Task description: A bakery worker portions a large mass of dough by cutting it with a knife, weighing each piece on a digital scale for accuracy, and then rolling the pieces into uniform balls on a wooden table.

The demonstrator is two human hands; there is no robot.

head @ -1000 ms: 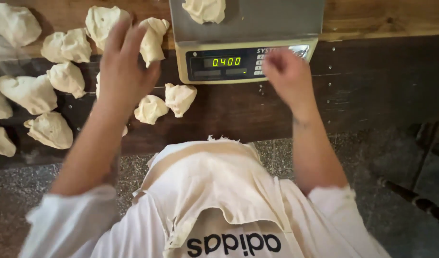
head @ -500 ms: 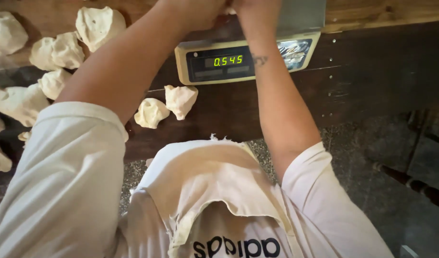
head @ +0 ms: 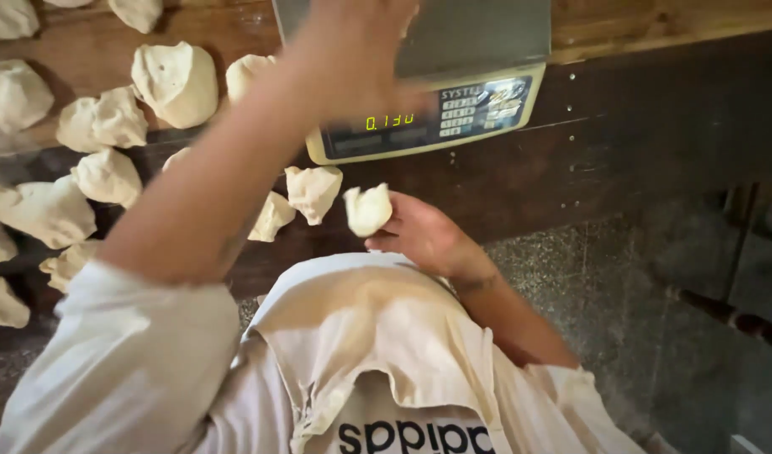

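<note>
My right hand is close to my chest and pinches a small lump of pale dough between its fingertips. My left arm stretches forward, and my left hand hovers, blurred, over the steel pan of a digital scale. Whether that hand holds dough is hidden by the blur. Two small dough scraps lie on the dark table just below the scale's lit display.
Several larger dough portions are spread over the wooden table at the left. A dark ledge runs to the right of the scale. Speckled stone floor lies at the lower right.
Both hands were on the scale pan. My right hand has since pulled back toward my body with a small dough piece, and the scale's reading has dropped. My left hand stays over the pan.
</note>
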